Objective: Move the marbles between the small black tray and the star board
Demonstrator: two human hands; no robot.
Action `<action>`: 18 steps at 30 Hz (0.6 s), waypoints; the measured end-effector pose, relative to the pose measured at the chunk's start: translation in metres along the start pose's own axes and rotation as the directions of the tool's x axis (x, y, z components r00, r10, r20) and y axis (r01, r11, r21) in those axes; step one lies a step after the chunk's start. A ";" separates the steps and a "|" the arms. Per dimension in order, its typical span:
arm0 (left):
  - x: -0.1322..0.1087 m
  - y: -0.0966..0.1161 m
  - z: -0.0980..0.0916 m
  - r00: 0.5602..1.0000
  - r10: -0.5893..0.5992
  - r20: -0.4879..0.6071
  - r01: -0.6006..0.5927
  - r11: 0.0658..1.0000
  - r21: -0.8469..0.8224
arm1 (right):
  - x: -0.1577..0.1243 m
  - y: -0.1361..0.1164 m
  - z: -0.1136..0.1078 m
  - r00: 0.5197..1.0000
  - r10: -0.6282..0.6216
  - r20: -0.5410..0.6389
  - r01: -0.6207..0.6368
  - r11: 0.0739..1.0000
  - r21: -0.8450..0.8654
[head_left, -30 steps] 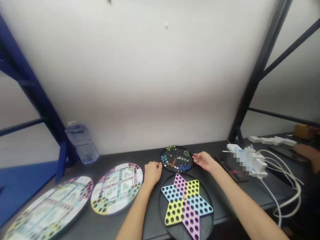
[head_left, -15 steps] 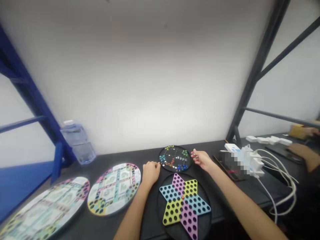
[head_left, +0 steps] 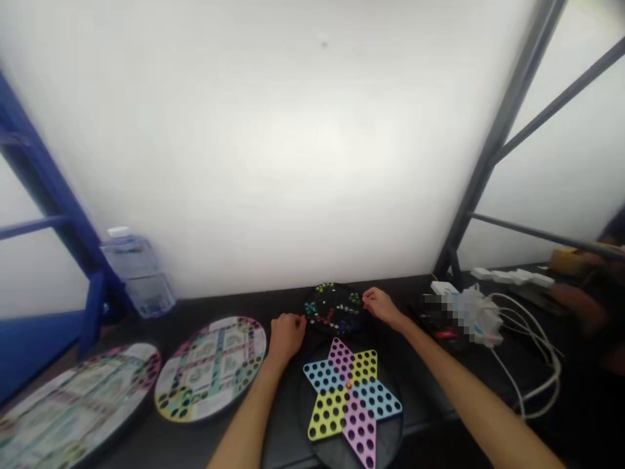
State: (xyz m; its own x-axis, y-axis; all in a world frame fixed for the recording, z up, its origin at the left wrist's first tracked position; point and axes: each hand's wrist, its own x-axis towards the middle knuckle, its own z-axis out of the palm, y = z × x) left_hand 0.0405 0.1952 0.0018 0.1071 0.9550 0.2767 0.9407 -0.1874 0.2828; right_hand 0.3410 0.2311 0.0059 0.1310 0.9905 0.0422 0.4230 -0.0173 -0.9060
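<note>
Left hand (head_left: 288, 335): loosely curled, left of round black tray (head_left: 342, 294) | right hand (head_left: 382, 307): narrow, tray's right; cannot tell either's contents | handle small multicoloured pieces (head_left: 329, 316) singly

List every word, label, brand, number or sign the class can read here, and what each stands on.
None can be read.
Left-edge round board: print too blurred.
Round board beside it: print too blurred.
Star board: no lettering visible.
Near the white plugs: pixelated patch, unreadable.
</note>
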 end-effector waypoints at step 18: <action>-0.003 0.001 -0.001 1.000 -0.011 -0.002 0.011 1.000 0.013 | 0.018 0.003 0.019 0.996 -0.088 -0.020 0.064 0.851 -0.522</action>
State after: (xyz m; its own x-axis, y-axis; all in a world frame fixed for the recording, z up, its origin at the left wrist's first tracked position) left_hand 0.0410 0.1914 0.0024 0.0964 0.9565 0.2754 0.9458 -0.1742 0.2741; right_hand 0.3276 0.2520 -0.0044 0.1117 0.9852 0.1300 0.8359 -0.0224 -0.5484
